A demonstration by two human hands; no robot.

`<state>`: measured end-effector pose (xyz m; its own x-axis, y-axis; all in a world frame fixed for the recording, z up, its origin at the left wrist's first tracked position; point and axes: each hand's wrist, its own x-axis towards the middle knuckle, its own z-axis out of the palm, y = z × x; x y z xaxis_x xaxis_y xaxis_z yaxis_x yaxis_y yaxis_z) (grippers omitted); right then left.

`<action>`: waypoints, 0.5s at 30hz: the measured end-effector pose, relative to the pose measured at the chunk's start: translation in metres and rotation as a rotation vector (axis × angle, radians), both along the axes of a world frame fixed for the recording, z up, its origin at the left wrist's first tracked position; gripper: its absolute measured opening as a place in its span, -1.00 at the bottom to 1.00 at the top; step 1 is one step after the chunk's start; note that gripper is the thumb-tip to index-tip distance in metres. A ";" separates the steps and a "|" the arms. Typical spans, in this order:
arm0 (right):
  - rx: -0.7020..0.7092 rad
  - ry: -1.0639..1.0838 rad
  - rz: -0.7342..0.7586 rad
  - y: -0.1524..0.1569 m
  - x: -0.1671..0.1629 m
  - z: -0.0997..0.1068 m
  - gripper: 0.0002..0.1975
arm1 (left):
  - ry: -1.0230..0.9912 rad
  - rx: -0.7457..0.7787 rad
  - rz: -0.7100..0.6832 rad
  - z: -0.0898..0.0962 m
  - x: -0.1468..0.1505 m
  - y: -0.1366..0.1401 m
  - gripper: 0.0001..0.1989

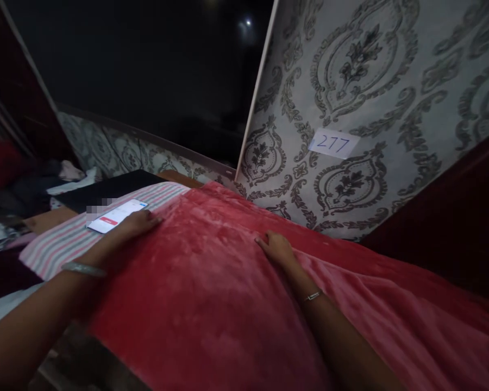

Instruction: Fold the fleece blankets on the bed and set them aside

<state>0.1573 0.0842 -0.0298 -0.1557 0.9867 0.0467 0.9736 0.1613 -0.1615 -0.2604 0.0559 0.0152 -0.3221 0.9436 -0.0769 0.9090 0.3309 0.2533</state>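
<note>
A red plush blanket (212, 282) covers the surface in front of me, its pile brushed into lighter and darker patches. My left hand (140, 224) lies on its left edge, fingers stretched out and touching the cloth. Just beside that hand a phone (118, 216) with a lit screen rests on a striped cloth (61, 244). Farther right, my right hand (277, 248) touches the blanket near a long fold, thumb apart from the fingers. Neither hand visibly has cloth bunched in it, though the undersides are hidden.
A large dark television screen (146, 70) stands behind the blanket. Patterned wallpaper (362, 60) bears a paper label (334, 143) reading 277. At right is a dark red panel (452, 217). Clothes and other items (8, 179) are piled at far left, near a black flat object (114, 187).
</note>
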 end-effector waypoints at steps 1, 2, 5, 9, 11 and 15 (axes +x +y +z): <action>-0.016 -0.006 0.003 -0.002 0.000 0.000 -0.65 | 0.021 0.001 0.006 -0.004 0.000 -0.009 -0.50; -0.025 -0.007 0.008 -0.004 -0.001 0.000 -0.69 | 0.041 0.007 0.015 -0.008 0.000 -0.016 -0.50; -0.006 0.007 -0.008 -0.004 -0.005 0.009 -0.73 | 0.079 0.053 0.048 -0.006 0.000 -0.025 -0.46; 0.109 0.041 -0.101 0.011 -0.011 0.030 -0.67 | 0.120 0.134 0.080 0.012 -0.005 -0.012 -0.42; 0.137 0.058 -0.125 0.020 -0.015 0.031 -0.65 | 0.136 0.141 0.082 0.016 -0.008 -0.002 -0.42; 0.025 0.038 -0.133 0.030 -0.021 0.010 -0.67 | 0.102 0.063 0.055 0.006 -0.013 0.007 -0.48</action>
<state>0.1362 0.1146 -0.0193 -0.0215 0.9970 0.0748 0.9799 0.0358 -0.1964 -0.2732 0.0633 0.0212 -0.3763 0.9263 0.0179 0.9121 0.3669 0.1827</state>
